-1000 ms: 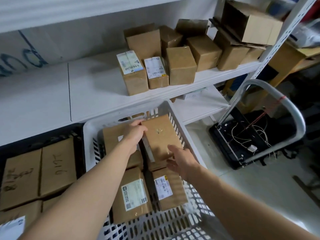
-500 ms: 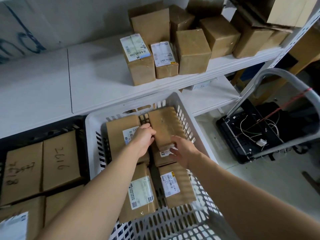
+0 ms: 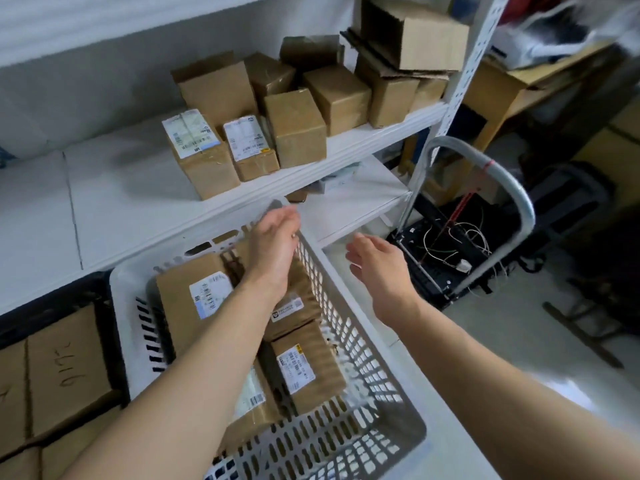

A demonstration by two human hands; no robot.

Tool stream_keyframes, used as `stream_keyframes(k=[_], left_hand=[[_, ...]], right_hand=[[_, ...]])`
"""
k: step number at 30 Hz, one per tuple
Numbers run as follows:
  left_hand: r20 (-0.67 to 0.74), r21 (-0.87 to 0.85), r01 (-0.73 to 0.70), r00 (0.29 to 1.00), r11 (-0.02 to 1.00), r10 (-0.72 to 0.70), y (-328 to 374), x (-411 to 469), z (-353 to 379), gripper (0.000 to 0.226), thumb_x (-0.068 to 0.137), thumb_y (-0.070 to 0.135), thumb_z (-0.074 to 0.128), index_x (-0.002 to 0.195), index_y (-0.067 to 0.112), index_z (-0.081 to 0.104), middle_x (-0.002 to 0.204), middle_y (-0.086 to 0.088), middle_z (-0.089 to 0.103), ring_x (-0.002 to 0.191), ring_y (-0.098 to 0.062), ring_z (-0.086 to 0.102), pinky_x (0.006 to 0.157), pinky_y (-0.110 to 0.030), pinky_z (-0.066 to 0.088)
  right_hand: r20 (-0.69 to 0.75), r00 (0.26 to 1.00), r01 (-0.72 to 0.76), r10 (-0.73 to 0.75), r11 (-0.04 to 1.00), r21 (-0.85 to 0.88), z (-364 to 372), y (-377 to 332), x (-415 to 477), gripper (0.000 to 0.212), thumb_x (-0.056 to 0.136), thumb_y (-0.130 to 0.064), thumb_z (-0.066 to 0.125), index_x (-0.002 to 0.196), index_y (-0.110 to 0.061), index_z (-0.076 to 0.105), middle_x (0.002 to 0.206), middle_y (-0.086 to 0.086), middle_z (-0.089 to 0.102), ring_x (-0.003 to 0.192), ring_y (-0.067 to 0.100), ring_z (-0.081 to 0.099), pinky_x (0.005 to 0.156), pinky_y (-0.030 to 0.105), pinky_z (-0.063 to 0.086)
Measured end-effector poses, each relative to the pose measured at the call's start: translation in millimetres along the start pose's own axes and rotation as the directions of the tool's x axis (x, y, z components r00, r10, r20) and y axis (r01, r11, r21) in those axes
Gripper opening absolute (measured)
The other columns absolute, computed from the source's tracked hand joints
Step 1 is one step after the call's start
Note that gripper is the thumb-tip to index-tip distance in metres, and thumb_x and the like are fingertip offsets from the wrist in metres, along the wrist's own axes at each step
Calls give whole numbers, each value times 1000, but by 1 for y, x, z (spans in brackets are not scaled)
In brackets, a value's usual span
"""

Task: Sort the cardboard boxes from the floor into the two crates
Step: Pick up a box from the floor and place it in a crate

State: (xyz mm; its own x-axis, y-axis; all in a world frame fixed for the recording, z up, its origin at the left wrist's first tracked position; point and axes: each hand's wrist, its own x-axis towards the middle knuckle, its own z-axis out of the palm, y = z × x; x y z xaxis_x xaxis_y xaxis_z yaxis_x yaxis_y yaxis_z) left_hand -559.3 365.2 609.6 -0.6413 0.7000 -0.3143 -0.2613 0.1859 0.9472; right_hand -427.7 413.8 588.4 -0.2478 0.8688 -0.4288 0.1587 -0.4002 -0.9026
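A white slotted crate stands in front of me with several brown cardboard boxes inside, one labelled box at its back left and another at the front right. A black crate to the left holds boxes with handwritten numbers. My left hand hovers open over the white crate's far right corner, holding nothing. My right hand is open and empty, just outside the crate's right wall.
A white shelf runs behind the crates, with several cardboard boxes stacked on its right part. A flat trolley with a grey handle and loose wires stands on the floor at the right. Wooden furniture is beyond.
Both hands let go of the box they were setting into the white crate and have lifted away, the right hand moving out past the crate's right wall. The view has shifted right.
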Motion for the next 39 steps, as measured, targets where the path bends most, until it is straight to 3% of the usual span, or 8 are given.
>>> stream_keyframes(k=[6, 16, 19, 21, 22, 31, 34, 39], left_hand=[[356, 23, -21, 934, 1000, 11, -12, -70, 157, 19, 92, 6, 52, 91, 21, 63, 103, -2, 65, 109, -16, 60, 92, -26, 45], [697, 315, 75, 659, 946, -284, -132, -257, 398, 17, 96, 9, 45, 98, 15, 61, 98, -4, 61, 97, -18, 59, 94, -33, 44], [704, 420, 103, 590, 902, -395, -186, -309, 460, 16, 96, 9, 45, 100, 13, 60, 93, -4, 59, 95, -20, 57, 92, -33, 43], [692, 473, 129, 558, 871, -458, -225, -338, 494, 15, 96, 8, 45, 100, 12, 59, 89, -4, 59, 93, -20, 56, 86, -31, 43], [681, 501, 142, 544, 854, -490, -245, -349, 508, 15, 95, 9, 46, 99, 13, 59, 87, -3, 58, 93, -21, 56, 84, -30, 43], [494, 745, 219, 454, 630, -742, -446, -378, 576, 18, 95, 13, 47, 78, 17, 51, 75, -1, 49, 73, -17, 47, 60, -22, 32], [441, 796, 208, 444, 569, -780, -528, -365, 590, 19, 96, 16, 46, 77, 21, 47, 71, 1, 44, 62, -11, 40, 56, -21, 27], [358, 889, 98, 460, 447, -813, -667, -340, 595, 19, 93, 25, 49, 75, 21, 50, 79, 0, 48, 73, -18, 42, 70, -30, 33]], right_hand=[[-348, 937, 56, -10, 991, 125, -146, 17, -24, 34, 92, -25, 53, 86, 8, 56, 98, 32, 61, 96, 46, 57, 91, 54, 47], [-635, 724, -51, 270, 939, 340, -450, 137, -106, 14, 90, -29, 51, 81, -19, 50, 79, 4, 42, 76, 17, 38, 69, 32, 29], [-670, 642, -86, 372, 904, 419, -538, 185, -134, 24, 92, -24, 51, 80, -4, 50, 79, 5, 43, 79, 18, 39, 72, 34, 35], [-679, 594, -122, 431, 883, 454, -589, 216, -150, 27, 92, -24, 51, 83, 2, 51, 84, 6, 43, 80, 18, 38, 103, 49, 36], [-682, 572, -144, 455, 875, 462, -610, 232, -156, 23, 91, -23, 51, 83, -2, 51, 86, 5, 43, 81, 19, 38, 75, 36, 39], [-617, 400, -300, 678, 733, 611, -715, 399, -145, 52, 91, -27, 50, 118, 17, 45, 88, 4, 40, 82, 21, 37, 106, 56, 31], [-599, 355, -336, 718, 695, 635, -733, 471, -123, 49, 91, -29, 47, 111, 16, 50, 97, 31, 47, 79, 33, 43, 90, 46, 47], [-549, 317, -405, 774, 634, 659, -749, 596, -80, 45, 92, -34, 45, 85, 10, 39, 72, 1, 37, 62, 18, 30, 59, 28, 24]])
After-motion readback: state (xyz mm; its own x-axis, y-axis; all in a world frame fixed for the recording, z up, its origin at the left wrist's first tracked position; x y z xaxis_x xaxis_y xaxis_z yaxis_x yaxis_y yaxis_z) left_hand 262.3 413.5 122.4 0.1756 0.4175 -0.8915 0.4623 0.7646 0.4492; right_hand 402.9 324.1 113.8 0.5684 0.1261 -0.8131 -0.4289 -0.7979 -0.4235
